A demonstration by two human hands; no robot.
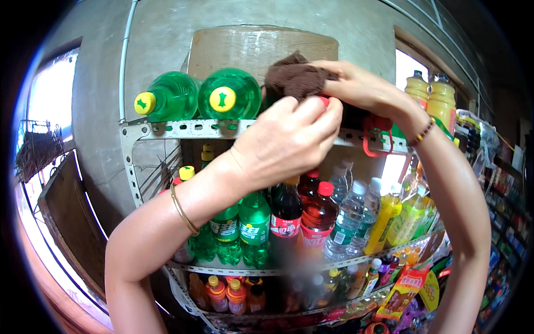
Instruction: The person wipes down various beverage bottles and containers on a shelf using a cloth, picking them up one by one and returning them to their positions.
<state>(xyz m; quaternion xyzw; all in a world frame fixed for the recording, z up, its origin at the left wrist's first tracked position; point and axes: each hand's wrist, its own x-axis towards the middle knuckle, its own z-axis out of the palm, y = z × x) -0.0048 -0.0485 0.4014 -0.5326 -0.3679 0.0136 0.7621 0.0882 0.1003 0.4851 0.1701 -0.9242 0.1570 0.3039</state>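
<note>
My right hand [354,85], reaching in from the right with a beaded bracelet, holds a bunched brown cloth [294,77] above the top shelf. Just below the cloth, my left hand [292,137] has its fingers closed around a red bottle cap [324,101]. The bottle under that cap is mostly hidden by my hands and the cloth. Left of them, two large green bottles, one [171,98] angled and another [229,94] facing me, lie with yellow caps toward me on the white perforated metal shelf [187,129].
A large cardboard box [250,44] stands behind the top shelf. To the right, a red plastic handle [377,144] hangs over the shelf edge, and bottles of yellow drink [442,98] stand beyond. Below are upright soda bottles [254,229], water bottles [344,221] and small orange-labelled bottles [236,296].
</note>
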